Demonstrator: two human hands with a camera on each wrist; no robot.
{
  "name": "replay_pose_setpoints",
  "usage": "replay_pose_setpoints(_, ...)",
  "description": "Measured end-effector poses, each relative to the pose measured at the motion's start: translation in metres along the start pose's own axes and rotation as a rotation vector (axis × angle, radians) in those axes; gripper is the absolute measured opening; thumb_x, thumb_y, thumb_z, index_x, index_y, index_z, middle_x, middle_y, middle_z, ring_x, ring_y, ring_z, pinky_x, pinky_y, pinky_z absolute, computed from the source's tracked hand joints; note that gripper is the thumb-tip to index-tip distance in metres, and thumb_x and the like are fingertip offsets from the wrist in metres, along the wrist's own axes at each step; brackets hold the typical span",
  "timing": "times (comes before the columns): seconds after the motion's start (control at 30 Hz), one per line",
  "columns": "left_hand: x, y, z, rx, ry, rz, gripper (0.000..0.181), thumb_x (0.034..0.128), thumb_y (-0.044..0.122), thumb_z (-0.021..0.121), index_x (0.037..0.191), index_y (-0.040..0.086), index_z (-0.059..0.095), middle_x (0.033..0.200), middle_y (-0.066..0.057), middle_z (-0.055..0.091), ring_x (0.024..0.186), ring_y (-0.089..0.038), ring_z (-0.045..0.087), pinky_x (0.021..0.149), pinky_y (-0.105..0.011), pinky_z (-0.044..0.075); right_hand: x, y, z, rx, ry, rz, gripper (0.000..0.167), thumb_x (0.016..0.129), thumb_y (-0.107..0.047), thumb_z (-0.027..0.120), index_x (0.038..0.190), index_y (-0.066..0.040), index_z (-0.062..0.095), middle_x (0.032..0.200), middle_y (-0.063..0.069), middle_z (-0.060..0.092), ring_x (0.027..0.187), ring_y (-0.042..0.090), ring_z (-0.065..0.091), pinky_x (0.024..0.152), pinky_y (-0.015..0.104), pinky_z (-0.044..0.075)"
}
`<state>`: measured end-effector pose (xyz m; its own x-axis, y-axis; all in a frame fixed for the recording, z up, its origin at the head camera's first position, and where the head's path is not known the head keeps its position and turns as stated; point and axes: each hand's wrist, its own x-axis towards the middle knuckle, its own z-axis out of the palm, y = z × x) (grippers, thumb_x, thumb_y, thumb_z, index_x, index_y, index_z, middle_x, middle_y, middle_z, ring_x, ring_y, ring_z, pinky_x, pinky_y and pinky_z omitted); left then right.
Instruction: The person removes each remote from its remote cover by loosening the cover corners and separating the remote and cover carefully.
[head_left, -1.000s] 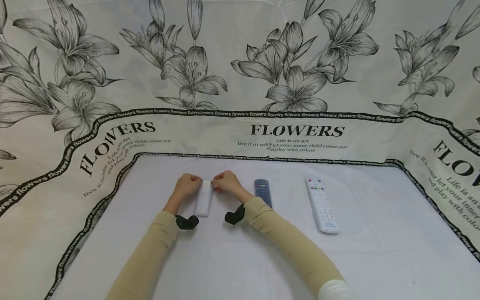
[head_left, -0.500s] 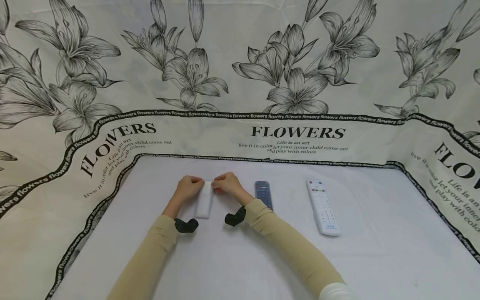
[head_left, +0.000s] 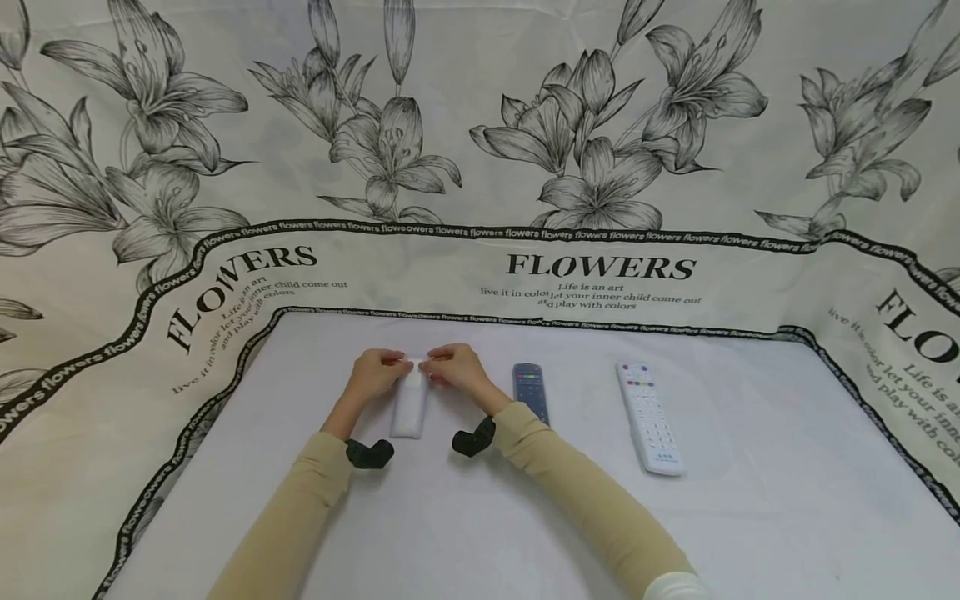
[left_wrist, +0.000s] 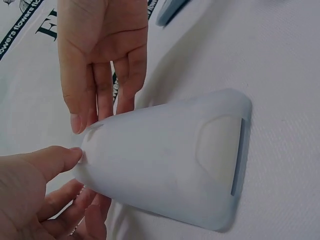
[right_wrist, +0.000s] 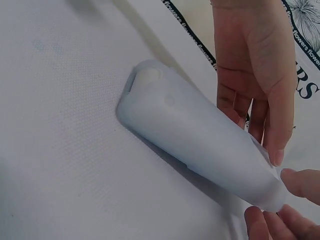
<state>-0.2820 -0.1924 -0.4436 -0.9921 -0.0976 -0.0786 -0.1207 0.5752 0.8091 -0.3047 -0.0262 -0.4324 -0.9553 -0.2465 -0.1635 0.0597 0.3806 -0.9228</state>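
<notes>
A white remote control in a translucent pale-blue cover (head_left: 408, 410) lies lengthwise on the table, its buttons out of sight. At its far end, my left hand (head_left: 377, 372) grips one corner, thumb on top and fingers at the side and underneath. My right hand (head_left: 457, 367) pinches the opposite corner the same way. In the left wrist view the cover (left_wrist: 155, 157) has a cut-out at the near end, where the white body shows. From the right wrist view, the covered remote (right_wrist: 190, 130) seems slightly raised at the end between both hands' fingertips.
A dark blue remote (head_left: 530, 392) lies right of my right hand, partly behind the forearm. Farther right rests a white remote (head_left: 649, 418) with coloured buttons. Flower-printed cloth (head_left: 480, 275) surrounds the white table (head_left: 750, 467) behind and at the sides. Black wrist mounts (head_left: 370, 454) hang inside both wrists.
Both thumbs have shifted slightly inward over the covered remote's far end. The remote itself stays nearly in place; the whole view drifts a little.
</notes>
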Motion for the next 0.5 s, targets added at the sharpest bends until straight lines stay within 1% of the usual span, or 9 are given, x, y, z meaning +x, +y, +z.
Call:
replay_pose_setpoints(0.1, -0.0015, 0.0009, -0.0007, -0.008, 0.004, -0.002, 0.043, 0.0909, 0.022, 0.064, 0.124, -0.004, 0.060, 0.113, -0.022, 0.067, 0.095, -0.027, 0.065, 0.072, -0.027, 0.054, -0.0018, -0.0011, 0.0004, 0.012, -0.002, -0.023, 0.037, 0.086, -0.011, 0.070, 0.118, 0.006, 0.063, 0.107, 0.021, 0.070, 0.082, 0.025, 0.072, 0.070, 0.028, 0.058)
replay_pose_setpoints(0.3, -0.0039, 0.0015, -0.0019, -0.017, 0.012, 0.014, 0.043, 0.0911, 0.022, 0.064, 0.125, -0.004, 0.059, 0.113, -0.023, 0.066, 0.096, -0.029, 0.065, 0.072, -0.029, 0.055, -0.0017, -0.0013, 0.0017, -0.027, 0.003, -0.057, 0.039, 0.085, -0.014, 0.072, 0.118, 0.005, 0.063, 0.108, 0.020, 0.070, 0.083, 0.026, 0.071, 0.069, 0.028, 0.058)
replay_pose_setpoints(0.5, -0.0063, 0.0044, -0.0044, -0.009, 0.011, 0.047, 0.042, 0.0922, 0.022, 0.063, 0.126, -0.004, 0.058, 0.115, -0.024, 0.065, 0.096, -0.030, 0.065, 0.072, -0.030, 0.055, -0.0022, -0.0009, 0.0016, -0.066, 0.010, -0.085, 0.042, 0.085, -0.017, 0.073, 0.120, 0.003, 0.063, 0.113, 0.019, 0.067, 0.088, 0.028, 0.071, 0.071, 0.029, 0.058)
